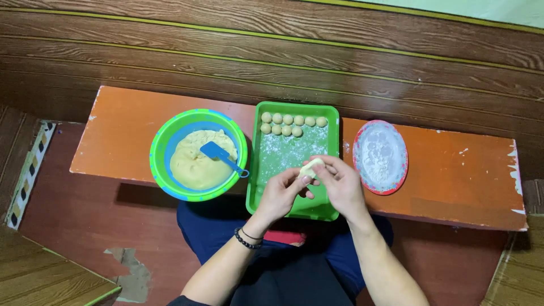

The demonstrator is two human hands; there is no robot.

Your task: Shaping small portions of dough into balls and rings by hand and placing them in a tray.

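Dough piece [311, 167] pinched between left hand [281, 192] and right hand [340, 182], held over green tray [258, 187] on bench [453, 175].

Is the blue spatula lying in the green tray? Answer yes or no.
No: the blue spatula rests on the dough in the green-rimmed bowl, left of the green tray.
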